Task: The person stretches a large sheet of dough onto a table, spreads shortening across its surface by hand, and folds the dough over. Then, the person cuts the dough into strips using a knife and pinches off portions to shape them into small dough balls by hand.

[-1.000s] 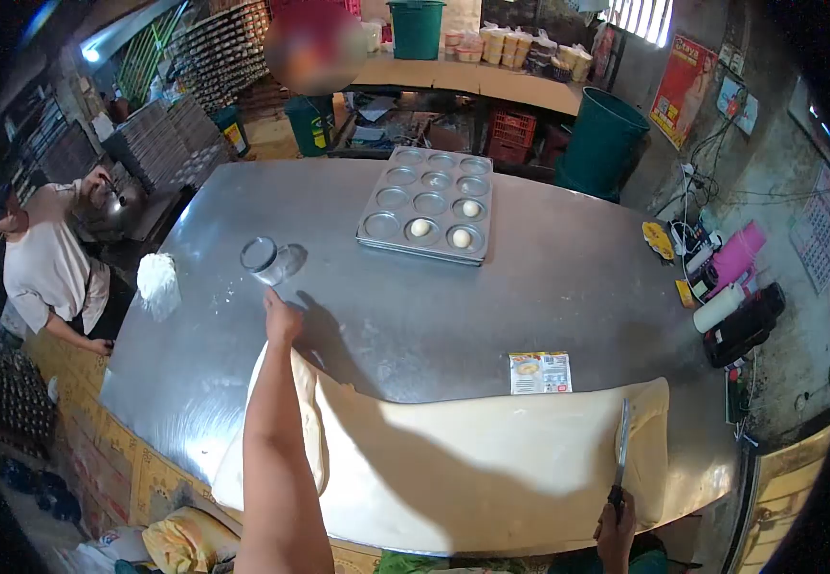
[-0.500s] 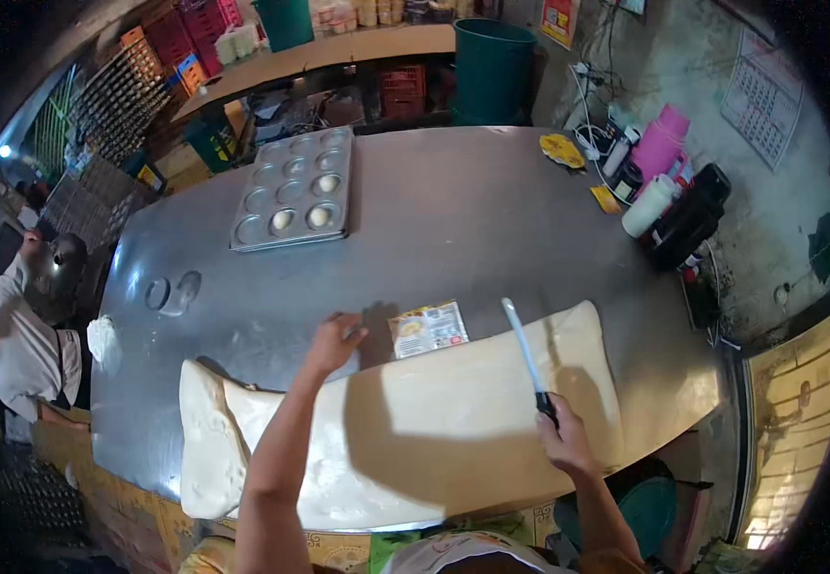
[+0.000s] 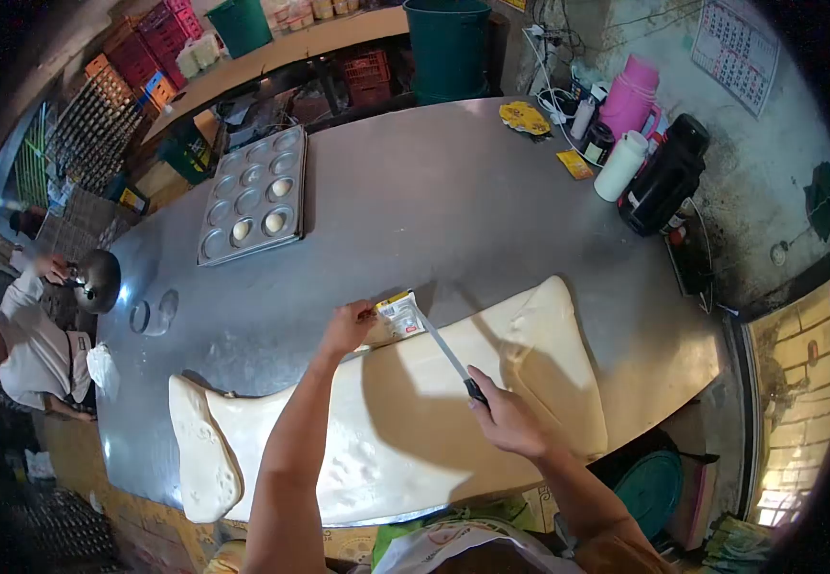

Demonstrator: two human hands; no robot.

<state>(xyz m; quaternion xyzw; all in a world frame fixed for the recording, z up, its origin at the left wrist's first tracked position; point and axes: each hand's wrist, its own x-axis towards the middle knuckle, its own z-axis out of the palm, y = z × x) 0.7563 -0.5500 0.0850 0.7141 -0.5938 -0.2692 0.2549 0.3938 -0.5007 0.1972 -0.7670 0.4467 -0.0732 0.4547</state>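
My left hand (image 3: 346, 328) grips the left end of a printed packet (image 3: 401, 318), held just over the far edge of the dough. In my right hand (image 3: 506, 418) is a knife (image 3: 447, 351) by its black handle, its blade tip touching or very near the packet's right part. A wide, pale sheet of dough (image 3: 415, 421) lies along the near side of the metal table, folded over at both ends. My arms cast shadows on it.
A muffin tray (image 3: 254, 196) with three pale balls stands at the back left. Flour (image 3: 102, 368) and a clear ring-shaped container (image 3: 140, 316) are at left, near another person (image 3: 37, 354) holding a dark pan. Flasks (image 3: 664, 172) stand at the right edge.
My left hand has moved right from near the clear container and taken hold of the packet, which was lying on the table. The knife has swung left to the packet. The view has shifted right.
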